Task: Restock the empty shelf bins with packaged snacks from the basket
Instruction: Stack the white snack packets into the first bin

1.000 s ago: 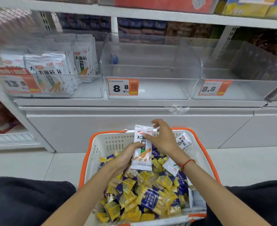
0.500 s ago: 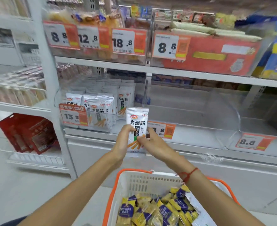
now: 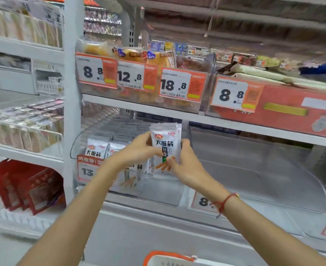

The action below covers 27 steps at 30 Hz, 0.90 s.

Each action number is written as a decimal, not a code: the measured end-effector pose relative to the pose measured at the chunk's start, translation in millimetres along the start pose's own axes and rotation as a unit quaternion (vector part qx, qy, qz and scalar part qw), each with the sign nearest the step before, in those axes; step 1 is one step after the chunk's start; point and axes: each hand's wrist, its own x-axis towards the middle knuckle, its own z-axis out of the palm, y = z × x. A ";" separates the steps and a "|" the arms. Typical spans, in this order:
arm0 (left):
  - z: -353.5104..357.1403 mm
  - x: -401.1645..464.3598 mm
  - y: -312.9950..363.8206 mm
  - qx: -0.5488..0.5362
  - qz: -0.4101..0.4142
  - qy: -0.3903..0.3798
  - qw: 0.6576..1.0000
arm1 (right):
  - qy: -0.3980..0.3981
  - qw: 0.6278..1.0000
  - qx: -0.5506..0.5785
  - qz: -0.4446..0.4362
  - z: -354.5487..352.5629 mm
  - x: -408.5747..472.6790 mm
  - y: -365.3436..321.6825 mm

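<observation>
Left hand and right hand both clasping upright snack packet, long axis vertical.

Both hands raised the snack packet binward.

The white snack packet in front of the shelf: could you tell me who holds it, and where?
Both hands hold the packet upright: the left hand grips its left edge, the right hand pinches its lower right part.
</observation>
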 end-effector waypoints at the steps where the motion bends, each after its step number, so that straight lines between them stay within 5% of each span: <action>1: -2.4 5.4 -0.8 0.074 0.013 0.026 0.997 | 0.013 1.000 -0.013 -0.005 3.6 4.0 0.9; 6: 3.7 28.8 -8.3 0.336 0.036 0.164 0.927 | 0.038 0.999 -0.033 0.007 18.3 24.1 8.7; 12: 18.6 54.4 -28.1 0.445 -0.010 0.168 0.880 | -0.027 0.987 -0.038 0.151 40.9 58.4 12.2; 19: 33.7 70.9 -44.5 0.496 -0.045 0.151 0.854 | -0.093 0.962 -0.021 0.254 59.0 94.3 35.3; 27: 35.4 74.7 -34.4 0.479 0.046 0.198 0.854 | -0.067 0.959 0.031 0.272 74.9 104.3 45.0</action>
